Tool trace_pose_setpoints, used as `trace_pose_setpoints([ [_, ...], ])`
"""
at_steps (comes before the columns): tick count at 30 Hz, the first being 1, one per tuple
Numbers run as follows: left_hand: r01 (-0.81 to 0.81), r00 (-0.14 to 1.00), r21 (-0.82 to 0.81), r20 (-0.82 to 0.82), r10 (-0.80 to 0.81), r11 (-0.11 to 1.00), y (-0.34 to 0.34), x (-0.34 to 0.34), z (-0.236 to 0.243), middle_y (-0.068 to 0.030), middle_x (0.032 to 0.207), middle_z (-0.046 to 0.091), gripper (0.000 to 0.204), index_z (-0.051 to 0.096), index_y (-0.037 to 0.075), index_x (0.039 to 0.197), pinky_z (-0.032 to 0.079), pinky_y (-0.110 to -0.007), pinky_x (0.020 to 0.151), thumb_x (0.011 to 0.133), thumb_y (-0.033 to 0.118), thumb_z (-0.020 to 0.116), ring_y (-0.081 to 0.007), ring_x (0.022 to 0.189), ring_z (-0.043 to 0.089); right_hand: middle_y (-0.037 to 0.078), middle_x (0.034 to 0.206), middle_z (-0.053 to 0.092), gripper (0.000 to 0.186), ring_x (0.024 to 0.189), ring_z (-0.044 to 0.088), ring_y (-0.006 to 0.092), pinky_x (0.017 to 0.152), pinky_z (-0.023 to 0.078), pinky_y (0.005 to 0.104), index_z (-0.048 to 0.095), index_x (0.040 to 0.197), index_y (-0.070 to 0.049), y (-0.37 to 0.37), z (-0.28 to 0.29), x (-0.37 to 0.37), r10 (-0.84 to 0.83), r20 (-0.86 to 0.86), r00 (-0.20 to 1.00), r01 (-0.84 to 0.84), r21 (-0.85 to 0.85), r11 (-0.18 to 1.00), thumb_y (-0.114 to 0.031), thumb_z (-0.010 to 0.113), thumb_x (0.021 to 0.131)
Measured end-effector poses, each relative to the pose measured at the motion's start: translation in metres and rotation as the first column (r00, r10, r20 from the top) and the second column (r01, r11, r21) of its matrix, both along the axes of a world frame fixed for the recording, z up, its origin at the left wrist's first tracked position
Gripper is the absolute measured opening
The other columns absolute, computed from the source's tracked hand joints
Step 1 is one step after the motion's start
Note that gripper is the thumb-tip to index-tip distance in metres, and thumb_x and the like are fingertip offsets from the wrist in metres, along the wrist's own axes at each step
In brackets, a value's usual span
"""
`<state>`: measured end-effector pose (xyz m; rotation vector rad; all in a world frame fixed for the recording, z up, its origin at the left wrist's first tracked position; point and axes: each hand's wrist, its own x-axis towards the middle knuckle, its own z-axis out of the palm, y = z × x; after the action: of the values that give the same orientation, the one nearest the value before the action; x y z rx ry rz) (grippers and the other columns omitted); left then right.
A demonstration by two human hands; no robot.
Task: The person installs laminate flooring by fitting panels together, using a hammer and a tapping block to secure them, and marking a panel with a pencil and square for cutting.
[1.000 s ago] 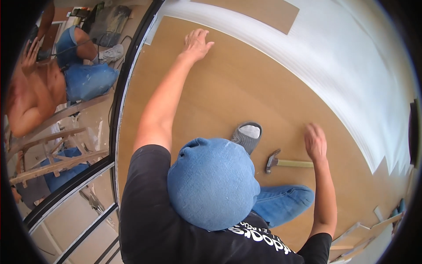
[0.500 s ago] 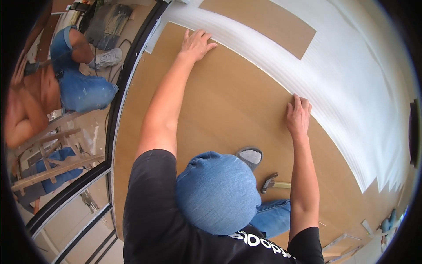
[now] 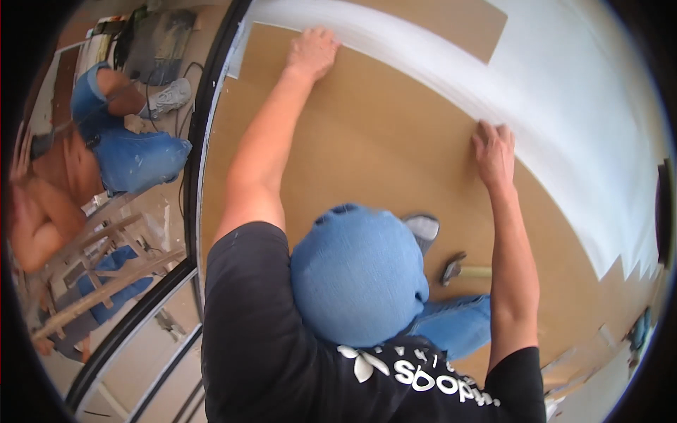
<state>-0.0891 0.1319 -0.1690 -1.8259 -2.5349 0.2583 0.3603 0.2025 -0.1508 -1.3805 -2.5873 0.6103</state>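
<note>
A large brown sheet (image 3: pixel 374 155), smooth and flat like hardboard or thick card, lies under me. White ribbed sheeting (image 3: pixel 451 84) borders its far edge; I cannot tell which overlaps the other. My left hand (image 3: pixel 314 55) is at that edge near the far left corner, fingers bent down over it. Farther right along the same edge, my right hand (image 3: pixel 496 156) has its fingers curled at the rim, their tips partly hidden. A hammer (image 3: pixel 451 269) with a pale handle rests on the brown sheet, between my denim-covered knee (image 3: pixel 356 275) and right forearm.
On the left a black metal frame (image 3: pixel 204 120) runs alongside the brown sheet. Beyond it sits another person in denim shorts (image 3: pixel 141 162), near a wooden trestle (image 3: pixel 106 289). A smaller brown piece (image 3: pixel 451 25) shows at the top. Scraps (image 3: pixel 578 359) lie at lower right.
The whole view has shifted and turned slightly. My left hand's fingers, spread before, are now bent together at the edge. My right hand's fingers are curled more tightly.
</note>
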Motion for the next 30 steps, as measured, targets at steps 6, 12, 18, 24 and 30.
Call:
trace_pose_setpoints([
  [6, 0.009, 0.999, -0.011, 0.037, -0.009, 1.000, -0.005, 0.003, -0.012, -0.0099, 0.127, 0.059, 0.035, 0.060, 0.009, 0.120, 0.051, -0.046, 0.101, 0.106, 0.040, 0.051, -0.0322, 0.124, 0.054, 0.012, 0.108, 0.062, 0.033, 0.105, 0.057, 0.0334, 0.096, 0.049, 0.0427, 0.069, 0.127, -0.009, 0.001, -0.016, 0.001, -0.018, -0.031, 0.999, 0.018, 0.019, 1.000, -0.014, 0.066, 0.095],
  [12, 0.011, 0.990, 0.027, 0.137, -0.015, 1.000, -0.016, -0.004, -0.018, -0.0123, 0.146, 0.052, 0.045, 0.054, 0.007, 0.138, 0.045, -0.047, 0.111, 0.107, 0.038, 0.049, -0.0311, 0.141, 0.044, 0.010, 0.117, 0.060, 0.038, 0.111, 0.054, 0.0310, 0.099, 0.047, 0.0425, 0.065, 0.134, -0.008, -0.018, -0.044, -0.001, -0.040, -0.041, 0.998, 0.046, 0.153, 0.987, -0.015, 0.062, 0.097],
  [18, -0.138, 0.907, 0.110, 0.413, 0.081, 0.984, -0.014, 0.016, -0.074, -0.0258, 0.146, 0.055, 0.048, 0.057, 0.001, 0.140, 0.037, -0.046, 0.118, 0.100, 0.028, 0.056, -0.0389, 0.139, 0.048, 0.022, 0.138, 0.049, 0.050, 0.130, 0.046, 0.0390, 0.112, 0.037, 0.0553, 0.044, 0.145, 0.000, -0.040, -0.082, 0.026, 0.091, 0.426, 0.900, -0.148, 0.104, 0.983, -0.020, 0.044, 0.099],
  [24, 0.188, 0.981, 0.191, 0.020, -0.195, 0.963, -0.067, -0.065, -0.099, -0.0257, 0.165, 0.030, 0.063, 0.031, -0.006, 0.158, 0.018, -0.048, 0.128, 0.113, 0.038, 0.035, -0.0401, 0.154, 0.027, 0.022, 0.163, 0.030, 0.080, 0.154, 0.024, 0.0390, 0.124, 0.016, 0.0574, 0.041, 0.156, -0.009, 0.019, -0.033, 0.087, -0.266, -0.195, 0.944, 0.309, 0.247, 0.918, -0.058, 0.057, 0.095],
  [30, -0.075, 0.997, 0.086, 0.036, 0.072, 0.993, -0.041, -0.007, -0.106, -0.0264, 0.169, 0.017, 0.084, 0.021, -0.003, 0.162, 0.015, -0.054, 0.127, 0.108, 0.060, 0.033, -0.0426, 0.157, 0.015, 0.020, 0.164, 0.027, 0.079, 0.149, 0.031, 0.0381, 0.123, 0.019, 0.0595, 0.042, 0.153, -0.005, 0.029, -0.077, 0.251, -0.576, 0.044, 0.816, 0.546, 0.269, 0.794, -0.057, 0.057, 0.096],
])
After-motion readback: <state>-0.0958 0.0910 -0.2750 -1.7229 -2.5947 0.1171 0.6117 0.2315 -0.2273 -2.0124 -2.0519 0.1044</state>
